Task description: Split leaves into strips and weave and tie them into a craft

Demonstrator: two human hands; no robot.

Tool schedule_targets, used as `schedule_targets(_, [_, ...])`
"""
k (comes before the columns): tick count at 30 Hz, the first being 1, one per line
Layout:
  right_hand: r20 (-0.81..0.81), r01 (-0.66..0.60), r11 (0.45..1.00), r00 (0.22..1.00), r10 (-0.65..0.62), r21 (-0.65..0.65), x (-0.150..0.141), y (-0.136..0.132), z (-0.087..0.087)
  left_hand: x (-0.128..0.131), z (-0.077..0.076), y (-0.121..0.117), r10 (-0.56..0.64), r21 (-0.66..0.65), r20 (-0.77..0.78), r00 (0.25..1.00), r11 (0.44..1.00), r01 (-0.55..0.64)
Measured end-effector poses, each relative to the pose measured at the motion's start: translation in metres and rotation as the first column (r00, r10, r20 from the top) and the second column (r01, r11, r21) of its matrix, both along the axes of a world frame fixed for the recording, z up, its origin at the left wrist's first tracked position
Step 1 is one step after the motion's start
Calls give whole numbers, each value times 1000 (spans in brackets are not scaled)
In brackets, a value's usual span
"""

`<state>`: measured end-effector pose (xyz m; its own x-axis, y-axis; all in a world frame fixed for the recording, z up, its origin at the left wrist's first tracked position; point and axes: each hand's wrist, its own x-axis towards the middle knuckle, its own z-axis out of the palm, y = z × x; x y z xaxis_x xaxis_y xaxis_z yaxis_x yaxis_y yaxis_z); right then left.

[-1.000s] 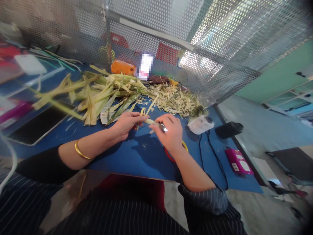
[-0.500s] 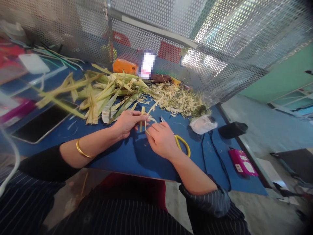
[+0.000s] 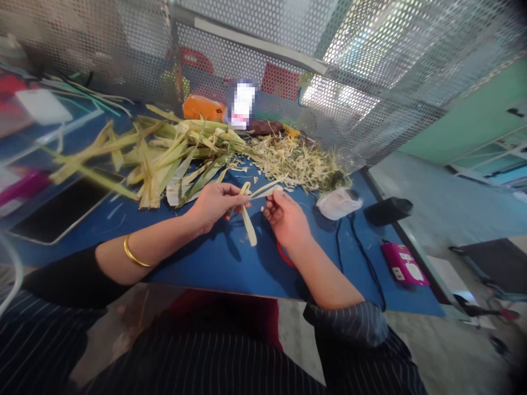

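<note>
- Thumb and fingertips of the left hand (image 3: 214, 208) were pinched together on a looped, flat, pale yellow plant strip (image 3: 248, 226).
- One end hung from that grip toward the body, above the flat blue bench (image 3: 197, 269).
- Another length ran rightward, its long axis mostly crosswise, to the right hand (image 3: 290, 222), whose thumb and forefinger appeared closed on it, other fingers curled.
- Beyond the right hand lay a heap of shredded, pale yellow scraps (image 3: 304, 164).

Around the orange packet (image 3: 202, 108)
Lit screen (image 3: 243, 103) just right; perforated panel (image 3: 263, 23) behind; dark flat device (image 3: 60, 207) nearer, to its left.
</note>
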<state>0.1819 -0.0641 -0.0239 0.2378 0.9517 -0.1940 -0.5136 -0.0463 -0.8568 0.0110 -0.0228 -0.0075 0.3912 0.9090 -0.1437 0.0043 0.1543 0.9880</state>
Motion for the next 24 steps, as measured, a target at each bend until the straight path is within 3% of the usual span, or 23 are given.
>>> schedule_targets(4, [142,89,974,983,-120,210,-6,-7,5,1,-8,4,33,-40,62,998,999,-30])
schedule_targets(6, [307,48,939,938,-159,340,-10,-12,8,1,-9,4,27,-36,62,998,999,-24])
schedule_targets(8, [475,-48,919,866,-157,390,-12,-17,12,2,-9,3,27,-23,33,999,999,-26])
schedule_targets(12, [711,-182,940,699,-82,287,-10,-20,15,2,-8,2,28,41,-30,999,999,-27])
schedule_targets(17, [853,-179,968,518,-57,173,-6,-16,12,1,-12,3,8,140,-103,995,990,7])
schedule_targets(20, [867,-220,963,498,-24,153,-5,-15,11,0,-13,3,8,150,-113,994,989,9])
schedule_targets(24, [841,-271,950,540,17,155,-6,-16,12,1,-12,1,7,139,-104,995,990,8])
